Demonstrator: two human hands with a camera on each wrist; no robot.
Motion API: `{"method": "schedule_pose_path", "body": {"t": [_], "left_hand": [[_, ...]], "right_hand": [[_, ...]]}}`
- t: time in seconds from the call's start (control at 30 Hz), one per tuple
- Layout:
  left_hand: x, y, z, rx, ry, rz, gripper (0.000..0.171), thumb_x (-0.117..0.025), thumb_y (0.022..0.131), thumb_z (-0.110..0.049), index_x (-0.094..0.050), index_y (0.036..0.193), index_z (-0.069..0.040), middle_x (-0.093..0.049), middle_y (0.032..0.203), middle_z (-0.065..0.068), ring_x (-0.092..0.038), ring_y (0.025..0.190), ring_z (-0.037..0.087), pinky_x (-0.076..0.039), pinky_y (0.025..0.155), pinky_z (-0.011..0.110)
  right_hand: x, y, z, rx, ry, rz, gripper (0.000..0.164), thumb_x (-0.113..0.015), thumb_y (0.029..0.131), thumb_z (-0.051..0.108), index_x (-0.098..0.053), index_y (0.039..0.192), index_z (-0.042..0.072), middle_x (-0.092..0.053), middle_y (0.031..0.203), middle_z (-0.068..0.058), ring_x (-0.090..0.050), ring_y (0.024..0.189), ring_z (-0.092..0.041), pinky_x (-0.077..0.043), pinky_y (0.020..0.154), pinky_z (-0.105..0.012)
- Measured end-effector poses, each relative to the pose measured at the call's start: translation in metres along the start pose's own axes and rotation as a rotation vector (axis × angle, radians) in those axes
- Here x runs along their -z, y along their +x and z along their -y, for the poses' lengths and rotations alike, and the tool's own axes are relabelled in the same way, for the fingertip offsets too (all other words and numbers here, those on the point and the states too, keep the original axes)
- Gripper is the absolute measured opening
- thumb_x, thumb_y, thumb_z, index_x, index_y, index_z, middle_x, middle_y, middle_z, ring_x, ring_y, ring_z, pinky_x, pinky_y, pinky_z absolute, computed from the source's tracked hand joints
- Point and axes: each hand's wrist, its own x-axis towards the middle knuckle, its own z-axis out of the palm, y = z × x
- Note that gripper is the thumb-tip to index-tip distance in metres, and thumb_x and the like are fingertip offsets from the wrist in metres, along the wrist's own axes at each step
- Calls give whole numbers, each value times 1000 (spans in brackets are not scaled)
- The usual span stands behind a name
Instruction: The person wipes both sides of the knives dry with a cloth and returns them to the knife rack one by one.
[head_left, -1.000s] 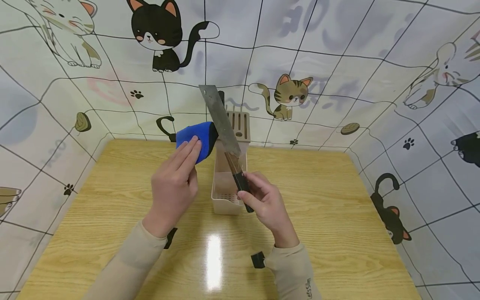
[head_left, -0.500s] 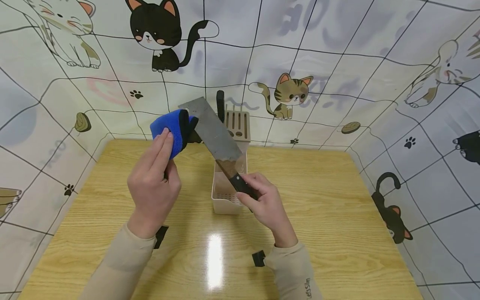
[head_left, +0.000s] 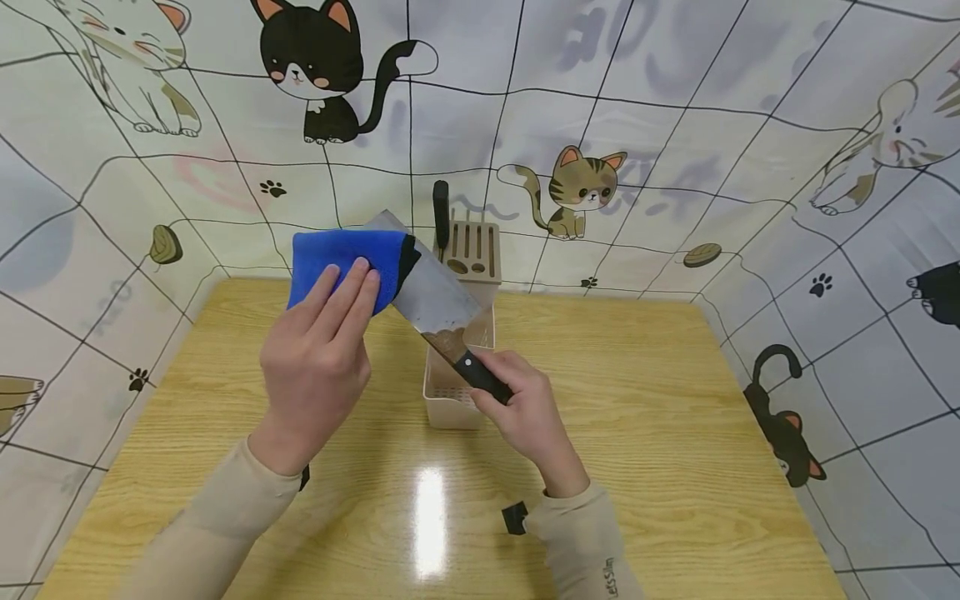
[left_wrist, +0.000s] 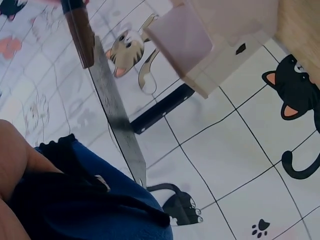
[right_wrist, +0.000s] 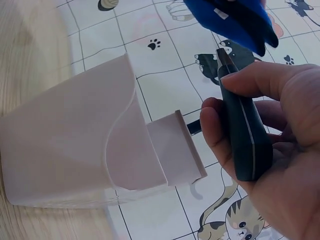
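Observation:
My left hand (head_left: 315,367) holds a folded blue cloth (head_left: 311,254) with a black edge, its fingers laid along the cloth's face. In the head view the cloth overlaps the far part of a cleaver's blade (head_left: 435,292); one corner shows beyond it. The blade is grey, with brown near the handle. Curled round the black handle (right_wrist: 240,120) is my right hand (head_left: 528,408), thumb along it. The left wrist view shows the cleaver (left_wrist: 117,110) nearly edge-on beside the cloth (left_wrist: 115,200); whether they touch there I cannot tell.
Behind the cleaver stands a pale knife holder (head_left: 453,412) with a slotted brown top (head_left: 483,250). Another black-handled knife (head_left: 441,212) sits in it. The wooden table (head_left: 637,400) meets cat-printed walls (head_left: 660,150) at the back and sides.
The cleaver has turned from nearly edge-on to flat-side view, its far end swinging left. My left hand moved left, then slightly back right, and the cloth now covers more of the blade.

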Motion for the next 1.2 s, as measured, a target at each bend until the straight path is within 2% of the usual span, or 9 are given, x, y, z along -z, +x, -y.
{"method": "schedule_pose_path", "body": {"t": [0.1, 0.23, 0.37, 0.53, 0.87, 1.03, 1.2], "left_hand": [[-1, -3, 2, -76, 21, 80, 43, -53, 96, 8, -70, 133, -4, -70, 132, 13, -68, 119, 39, -60, 76, 52], [0, -9, 3, -172, 52, 240, 43, -56, 96, 5, -65, 138, -1, -66, 138, 16, -65, 124, 40, -59, 79, 50], [-3, -13, 3, -222, 16, 341, 45, -63, 93, 4, -65, 138, 0, -65, 140, 17, -64, 125, 39, -59, 82, 49], [-9, -14, 8, -258, -89, 384, 51, -70, 85, 10, -67, 135, 0, -68, 136, 17, -67, 122, 38, -58, 78, 47], [-7, -10, 4, -360, -64, 566, 58, -79, 85, 0, -65, 141, -7, -63, 144, 9, -62, 130, 30, -56, 86, 43], [-7, -8, 1, -402, -45, 582, 57, -80, 87, -3, -64, 141, -7, -62, 146, 9, -61, 132, 29, -56, 86, 42], [-9, -6, 3, -391, -38, 576, 54, -78, 88, -3, -65, 140, -7, -63, 144, 9, -61, 132, 30, -56, 87, 43]], "right_hand": [[-1, 0, 1, 6, -34, 1, 46, -77, 84, -5, -72, 128, 4, -71, 108, -18, -66, 85, -24, -57, 71, -33], [-2, 0, 1, 26, -85, 3, 46, -77, 84, -5, -72, 129, 5, -70, 106, -17, -66, 84, -24, -56, 70, -34], [-1, 1, 2, 47, -119, 5, 45, -76, 85, -3, -72, 129, 6, -69, 106, -16, -66, 86, -25, -57, 71, -36], [-1, 2, 5, 66, -152, 6, 41, -74, 88, -2, -72, 128, 5, -69, 107, -16, -66, 86, -24, -57, 71, -37], [-5, 4, 10, 64, -196, 27, 38, -75, 89, -3, -72, 127, 1, -68, 111, -17, -70, 93, -28, -61, 78, -41], [-7, 3, 11, 66, -205, 37, 42, -75, 88, -5, -71, 129, 2, -68, 113, -15, -70, 96, -27, -61, 79, -41], [-8, 3, 11, 71, -212, 33, 39, -77, 87, -6, -73, 125, 1, -69, 115, -16, -71, 101, -29, -62, 83, -43]]}}
